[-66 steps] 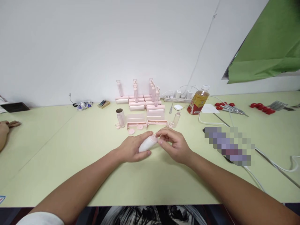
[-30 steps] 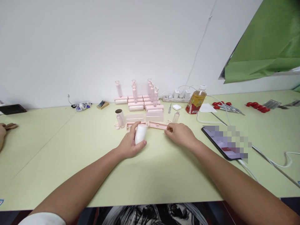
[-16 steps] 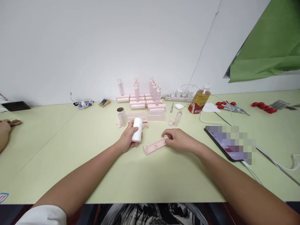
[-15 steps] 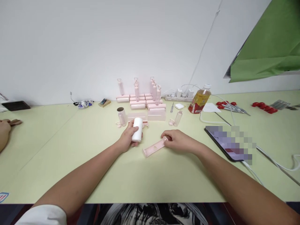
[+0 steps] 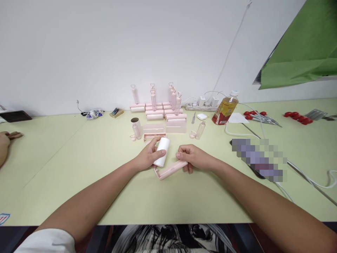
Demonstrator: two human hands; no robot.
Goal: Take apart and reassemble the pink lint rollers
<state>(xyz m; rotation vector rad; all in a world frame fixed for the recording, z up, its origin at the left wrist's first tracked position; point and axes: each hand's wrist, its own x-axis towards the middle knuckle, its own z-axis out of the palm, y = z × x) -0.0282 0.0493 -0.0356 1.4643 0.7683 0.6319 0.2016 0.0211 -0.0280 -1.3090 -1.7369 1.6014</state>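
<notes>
My left hand (image 5: 147,157) is closed around a white roll (image 5: 162,156), holding it tilted just above the table. My right hand (image 5: 193,159) grips one end of a long pink plastic frame (image 5: 168,170), whose other end lies under the roll. The two hands are close together at the middle of the pale green table (image 5: 79,168). Behind them lies a group of pink parts (image 5: 158,116): stacked pink bars, upright handles with heart-shaped tops and an open pink tray (image 5: 154,136).
A cardboard tube (image 5: 135,123) and small clear bottles (image 5: 200,130) stand near the pink parts. To the right are a bottle of amber liquid (image 5: 225,109), a power strip (image 5: 202,104), a phone (image 5: 256,160), white cables and red-handled tools (image 5: 259,117). Another person's hand (image 5: 6,140) rests at far left.
My right hand has drawn the pink frame closer and closed around its end. My left hand has brought the white roll down and right, over the frame's other end.
</notes>
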